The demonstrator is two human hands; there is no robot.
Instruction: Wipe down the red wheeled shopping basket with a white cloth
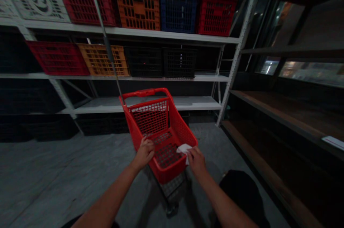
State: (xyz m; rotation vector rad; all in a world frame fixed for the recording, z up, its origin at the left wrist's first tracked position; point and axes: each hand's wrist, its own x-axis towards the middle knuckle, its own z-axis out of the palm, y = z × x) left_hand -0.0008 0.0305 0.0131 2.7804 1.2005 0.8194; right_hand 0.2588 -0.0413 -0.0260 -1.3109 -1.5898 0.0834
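A red plastic shopping cart (177, 126) stands on the grey floor in front of me, its handle on the far side. My left hand (144, 152) is closed over the cart's near left rim. My right hand (196, 160) pinches a small white cloth (183, 148) against the near right rim. The basket's inside looks bare.
White metal shelving (150, 34) runs across the back, holding red, orange, blue, white and black crates. Dark wooden shelves (282, 113) line the right side. A thin pole (103, 34) leans diagonally behind the cart. Black crates (40, 127) sit on the floor at left.
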